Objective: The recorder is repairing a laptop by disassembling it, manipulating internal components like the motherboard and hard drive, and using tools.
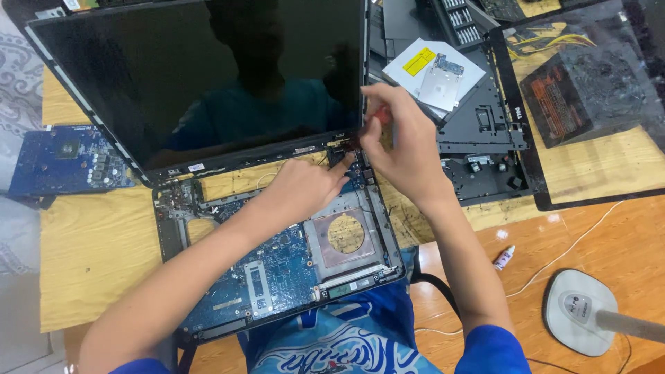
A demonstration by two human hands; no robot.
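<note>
An opened laptop (208, 208) lies on a wooden board, its dark screen (201, 76) tilted up and its blue circuit board (277, 270) bare. My left hand (305, 183) rests on the laptop base, its index finger pointing at the right hinge (339, 152). My right hand (402, 142) is closed around a red-handled screwdriver (379, 116) whose tip meets that same hinge area. The tip itself is hidden by my fingers.
A loose blue circuit board (66, 159) lies at the left. Dark laptop covers (485, 138), a flat drive (433, 73) and a black frame over a power supply (589, 90) sit at the right. A small white tube (503, 257) and a lamp base (578, 312) stand nearer me.
</note>
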